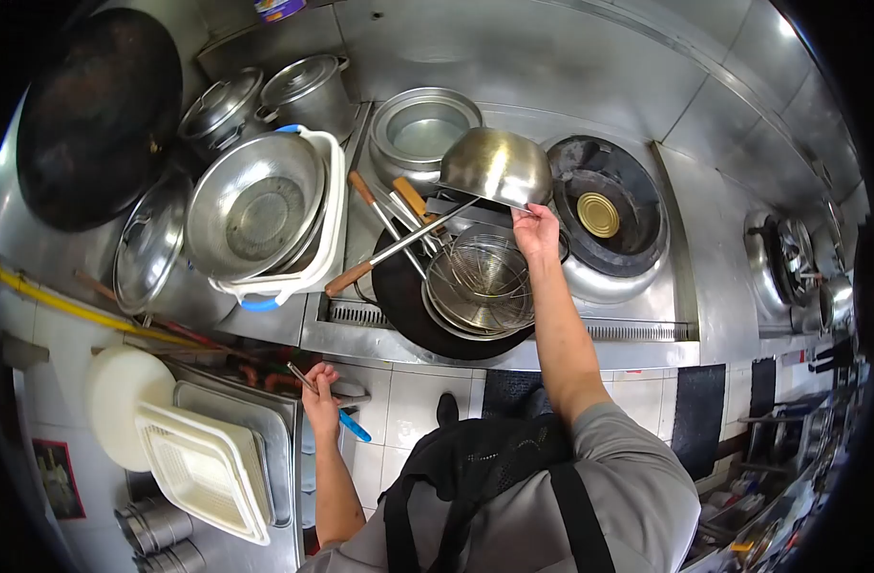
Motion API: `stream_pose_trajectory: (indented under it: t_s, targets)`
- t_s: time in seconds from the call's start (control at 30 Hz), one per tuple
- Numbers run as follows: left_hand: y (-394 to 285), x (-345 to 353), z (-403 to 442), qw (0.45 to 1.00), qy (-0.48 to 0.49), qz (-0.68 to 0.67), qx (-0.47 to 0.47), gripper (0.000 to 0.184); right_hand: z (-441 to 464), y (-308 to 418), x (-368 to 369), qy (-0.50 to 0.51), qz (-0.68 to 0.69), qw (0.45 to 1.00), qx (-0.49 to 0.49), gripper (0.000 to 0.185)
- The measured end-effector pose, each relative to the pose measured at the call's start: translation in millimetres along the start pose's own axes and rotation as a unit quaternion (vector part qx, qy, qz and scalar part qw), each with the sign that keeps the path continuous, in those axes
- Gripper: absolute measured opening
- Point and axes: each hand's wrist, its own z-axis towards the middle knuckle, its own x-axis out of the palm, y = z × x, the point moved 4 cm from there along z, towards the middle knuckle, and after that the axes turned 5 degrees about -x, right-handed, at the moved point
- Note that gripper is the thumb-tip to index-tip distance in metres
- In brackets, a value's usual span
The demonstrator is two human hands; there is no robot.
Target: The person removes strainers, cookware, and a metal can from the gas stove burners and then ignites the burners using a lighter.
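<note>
1. A broad stainless-steel counter (714,248) spreads below and ahead of the right hand (536,232).
2. Just left of that hand, a wide, black, round-edged pan (395,291) bears a stack of round wire sieves (482,279). The pile looks loose; a bump could set it sliding.
3. A shiny, rounded steel bowl (499,167) is directly ahead of the right hand, convex outside showing, its near rim pinched between thumb and fingers. Held by one edge, it could tip or slip if that pinch eased, since its weight lies beyond the fingertips.
4. A long, steel-shafted tool with a brown wooden handle (408,241) slants toward the bowl's rim, left of the right hand; turning the bowl could knock it.
5. A slim metal tool with a bright blue end (355,426) is enclosed by the curled fingers of the left hand (320,401); its exact kind is too small to tell. A slack grip could drop it.
6. The right arm reaches forward, nearly straight; the left forearm points forward too, its hand lower and well apart from the bowl.
</note>
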Motion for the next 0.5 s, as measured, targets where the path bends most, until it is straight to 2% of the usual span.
stream_pose_trajectory:
  t_s: [0.1, 0.13, 0.17, 0.23, 0.27, 0.33, 0.4, 0.5]
  targets:
    - [3.3, 2.1, 1.5, 1.0, 0.01, 0.012, -0.002, 0.034, -4.8, 12.3, 0.9, 0.028, 0.003, 1.0, 0.009, 0.028]
    - [5.8, 2.3, 2.9, 1.0, 0.016, 0.012, -0.001, 0.035, -3.4, 15.7, -0.6, 0.005, -0.01, 1.0, 0.002, 0.019]
    - [7.7, 2.5, 3.2, 1.0, 0.018, 0.01, -0.002, 0.035, -0.2, 24.3, -6.5, 0.003, -0.01, 1.0, 0.001, 0.019]
    - [7.3, 4.9, 4.8, 1.0, 0.016, 0.016, -0.013, 0.035, 9.4, 34.8, -16.5, 0.057, -0.051, 0.997, 0.024, 0.011]
    - [7.0, 7.3, 5.6, 1.0, 0.017, 0.019, -0.01, 0.035, -5.4, 39.4, -1.5, 0.031, -0.077, 0.997, -0.002, 0.013]
    - [-2.2, 12.4, 4.9, 1.0, 0.01, 0.029, -0.006, 0.035, -3.3, 49.5, 4.4, 0.039, -0.087, 0.995, 0.03, 0.013]
    - [-10.3, 16.9, 6.0, 0.999, 0.002, 0.037, -0.002, 0.035, -5.6, 61.5, 14.3, 0.088, -0.089, 0.992, 0.007, 0.013]
    - [-14.0, 21.2, 8.2, 0.999, -0.006, 0.038, 0.002, 0.034, -10.1, 77.2, 43.2, 0.14, -0.048, 0.989, 0.004, 0.028]
